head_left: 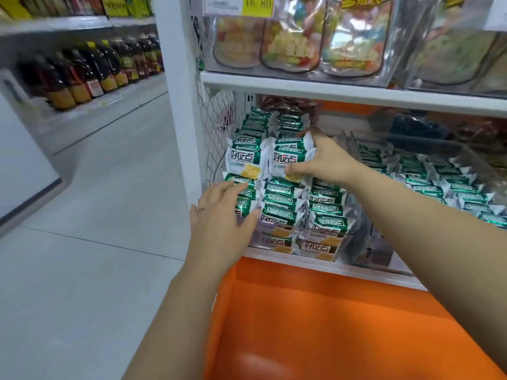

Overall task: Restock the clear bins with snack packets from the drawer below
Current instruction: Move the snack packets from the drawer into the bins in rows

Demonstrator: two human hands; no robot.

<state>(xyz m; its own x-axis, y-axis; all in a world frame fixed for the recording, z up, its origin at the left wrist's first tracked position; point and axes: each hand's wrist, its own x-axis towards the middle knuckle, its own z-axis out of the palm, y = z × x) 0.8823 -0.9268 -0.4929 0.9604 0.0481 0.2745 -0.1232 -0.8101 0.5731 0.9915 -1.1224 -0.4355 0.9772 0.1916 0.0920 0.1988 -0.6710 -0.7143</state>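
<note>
Closest of all, below both wrists, the orange drawer stands pulled open. Just above it, the left hand lies flat on the front rows of green-and-white snack packets in the clear bin. Its fingers are straight and a little spread, with the thumb out to the side, and they hold nothing. A bit further back, the right hand pinches an upright packet. The thumb is under it and the fingers curl over its top edge.

The job right now looks like tucking that packet into its row. It would go best if the left fingers press the front rows down while the right fingers push the packet back gently, so it stands straight.

The bin looks nearly full, so packets could spill over its low front wall. Left of the fingers is a wire mesh. The white shelf above the right fingers leaves little room. To the right of them sits a second bin of the same packets. Up high are bags of sweets, and far left, dark bottles.
</note>
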